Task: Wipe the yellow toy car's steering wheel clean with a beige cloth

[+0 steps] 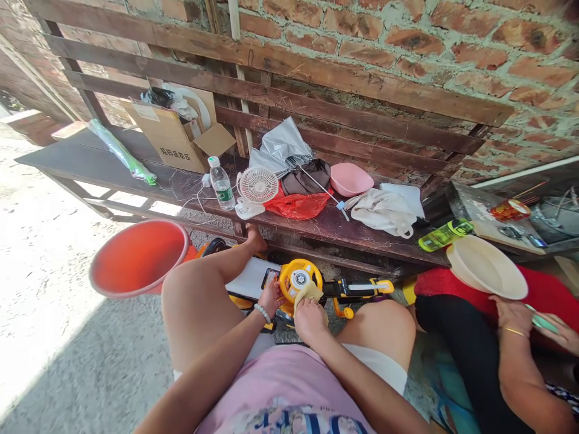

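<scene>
Between my knees is a toy ride-on vehicle with a yellow toy steering wheel [283, 272] that has a white centre. My left hand [270, 299], with a beaded bracelet on the wrist, grips the wheel's lower left rim. In my right hand [311, 320] is a pale yellow cloth [309, 293], pressed against the lower right of the wheel. Part of the cloth is hidden under the fingers. A phone-like panel [270, 276] lies just left of the wheel. To its right extends a black and yellow arm [362, 287] of the toy.
An orange basin [136, 256] stands at left. The dark bench [194, 187] holds a cardboard box [169, 135], water bottle [221, 185], small fan [257, 185], umbrella [283, 144], pink bowl [351, 179] and white cloth bag [382, 211]. At right, another person's hands [511, 316] are near a cream basin [484, 265].
</scene>
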A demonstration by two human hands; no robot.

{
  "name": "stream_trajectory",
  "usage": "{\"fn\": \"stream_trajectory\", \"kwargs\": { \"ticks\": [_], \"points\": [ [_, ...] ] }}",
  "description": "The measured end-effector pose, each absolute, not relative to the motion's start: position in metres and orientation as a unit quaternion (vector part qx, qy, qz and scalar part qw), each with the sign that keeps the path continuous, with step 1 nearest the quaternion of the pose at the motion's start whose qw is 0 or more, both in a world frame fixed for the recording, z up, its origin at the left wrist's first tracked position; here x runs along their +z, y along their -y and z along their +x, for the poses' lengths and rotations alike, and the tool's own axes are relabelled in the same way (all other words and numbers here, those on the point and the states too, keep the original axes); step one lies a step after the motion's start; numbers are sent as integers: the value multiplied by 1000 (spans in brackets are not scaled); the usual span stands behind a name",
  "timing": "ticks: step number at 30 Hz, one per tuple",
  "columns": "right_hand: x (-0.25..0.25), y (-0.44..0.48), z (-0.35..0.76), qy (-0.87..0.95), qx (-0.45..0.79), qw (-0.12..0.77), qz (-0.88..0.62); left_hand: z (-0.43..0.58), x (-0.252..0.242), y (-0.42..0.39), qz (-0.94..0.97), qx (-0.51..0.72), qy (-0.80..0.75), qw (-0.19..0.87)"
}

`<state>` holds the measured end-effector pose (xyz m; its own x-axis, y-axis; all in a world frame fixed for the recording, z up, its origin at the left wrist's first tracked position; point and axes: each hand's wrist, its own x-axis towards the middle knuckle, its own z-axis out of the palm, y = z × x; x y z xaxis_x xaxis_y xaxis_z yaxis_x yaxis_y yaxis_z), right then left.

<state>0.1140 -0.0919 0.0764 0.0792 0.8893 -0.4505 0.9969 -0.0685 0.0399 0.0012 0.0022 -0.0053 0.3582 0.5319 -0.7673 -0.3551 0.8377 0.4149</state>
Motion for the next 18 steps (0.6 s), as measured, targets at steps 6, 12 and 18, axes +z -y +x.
{"fn": "stream_trajectory", "kwargs": {
  "ticks": [6, 12, 18],
  "points": [
    [105, 58, 107, -713, -251, 64, 652, -2, -5, 1, 61, 293, -474, 828],
    [119, -18, 128, -672, -124, -2, 730, -12, 1, 0, 51, 281, -490, 824],
    [78, -5, 107, -709, -133, 82, 688, -8, 10, -4, 38, 287, -490, 822]
  ]
}}
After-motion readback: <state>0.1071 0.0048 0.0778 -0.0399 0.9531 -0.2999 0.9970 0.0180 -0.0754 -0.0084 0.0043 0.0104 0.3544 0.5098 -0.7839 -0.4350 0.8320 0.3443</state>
